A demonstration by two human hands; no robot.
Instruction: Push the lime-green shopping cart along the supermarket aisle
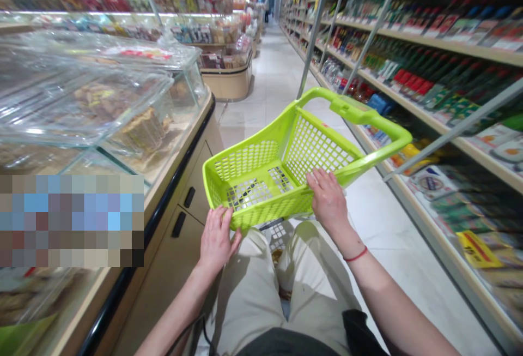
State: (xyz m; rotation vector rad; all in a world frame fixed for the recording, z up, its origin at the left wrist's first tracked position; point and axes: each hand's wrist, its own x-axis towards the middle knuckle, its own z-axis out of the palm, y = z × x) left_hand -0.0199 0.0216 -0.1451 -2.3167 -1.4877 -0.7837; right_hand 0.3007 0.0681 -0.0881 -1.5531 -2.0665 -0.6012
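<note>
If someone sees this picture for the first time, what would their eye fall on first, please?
The bright lime-green plastic shopping basket stands out at the centre, held at its rim by the left hand and right hand. On the left is a curved glass display counter. Long cream shelves of colourful packaged goods line the right.

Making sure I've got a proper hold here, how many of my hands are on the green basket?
2. The left hand is on the near left corner of the lime-green plastic basket, and the right hand is on the near rim further right. Neither is hidden.
</note>
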